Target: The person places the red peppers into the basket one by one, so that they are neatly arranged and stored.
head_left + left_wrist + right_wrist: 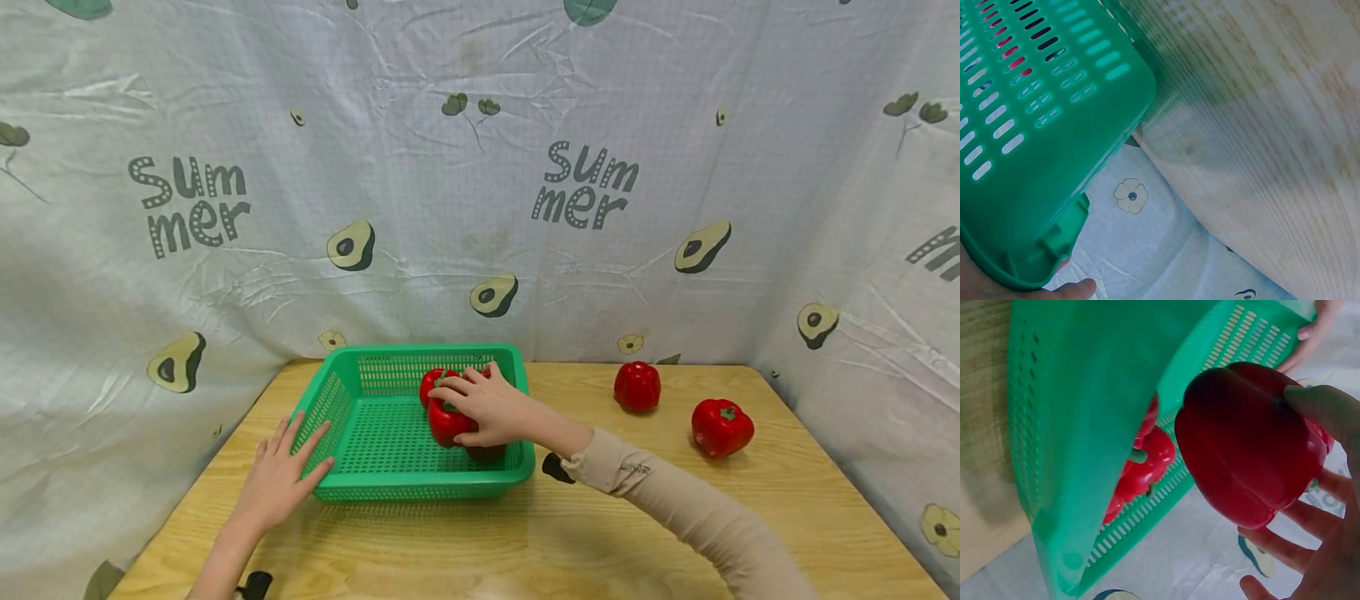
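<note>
My right hand (501, 410) grips a red bell pepper (1244, 447), thumb on one side and fingers on the other, above the right part of a green plastic basket (420, 481). Under it, more red bell peppers (1157, 456) with green stems lie inside the basket, partly hidden by the hand and the held pepper in the head view. At the basket's left side, my left hand (279, 479) rests on the rim with its fingers spread. The left wrist view catches only a little of that hand beside the basket's slotted wall (1041, 125).
On the wooden table (600, 533), two more red bell peppers stand to the right: one farther back (637, 387), the other nearer the right edge (722, 428). A pale curtain (420, 183) printed with avocados hangs behind and along both sides.
</note>
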The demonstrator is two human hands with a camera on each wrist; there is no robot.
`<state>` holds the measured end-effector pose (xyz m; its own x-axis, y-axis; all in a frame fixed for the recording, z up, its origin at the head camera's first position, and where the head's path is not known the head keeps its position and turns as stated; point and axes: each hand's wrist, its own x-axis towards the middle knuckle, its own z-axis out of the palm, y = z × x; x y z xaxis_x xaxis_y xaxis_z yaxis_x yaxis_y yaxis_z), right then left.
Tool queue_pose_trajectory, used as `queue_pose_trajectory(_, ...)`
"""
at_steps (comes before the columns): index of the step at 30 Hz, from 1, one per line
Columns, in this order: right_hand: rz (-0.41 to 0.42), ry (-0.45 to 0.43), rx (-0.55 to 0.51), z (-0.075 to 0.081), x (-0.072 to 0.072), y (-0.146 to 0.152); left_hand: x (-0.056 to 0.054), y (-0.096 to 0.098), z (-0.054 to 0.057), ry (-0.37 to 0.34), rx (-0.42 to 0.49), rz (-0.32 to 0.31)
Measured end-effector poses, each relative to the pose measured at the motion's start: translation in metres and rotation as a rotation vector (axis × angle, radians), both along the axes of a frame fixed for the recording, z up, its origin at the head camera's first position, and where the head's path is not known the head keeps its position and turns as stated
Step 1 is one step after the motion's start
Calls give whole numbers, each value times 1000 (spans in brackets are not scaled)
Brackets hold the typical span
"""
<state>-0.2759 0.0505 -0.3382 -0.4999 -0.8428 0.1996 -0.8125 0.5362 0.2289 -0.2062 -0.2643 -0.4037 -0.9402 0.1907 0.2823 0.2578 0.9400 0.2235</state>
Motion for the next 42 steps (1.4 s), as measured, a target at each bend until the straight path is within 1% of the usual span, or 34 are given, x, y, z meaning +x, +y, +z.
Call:
queue_pose_trajectory(5,19,-52,10,-4,-5,-4,1,-1,0,2,-2,-3)
queue_pose_trajectory(11,12,-33,67,-5,-9,-15,1,-1,1,9,-2,-4)
queue_pose_trajectory(15,1,-36,103,-4,-11,-23,1,-2,1,6,-5,-2)
queue_pose_trajectory(22,-43,-66,160,0,-12,-31,0,-2,1,-17,0,13)
queue_pose_trajectory(33,-122,-164,212,-3,-18,-43,0,0,0,-17,-2,14)
queue_pose_trajectory(39,-138,-185,219,-6,-23,-45,-1,1,0,-12,6,6)
queue_pose_trajectory(42,-155,-177,231,-8,-25,-46,-1,2,0,-15,3,5)
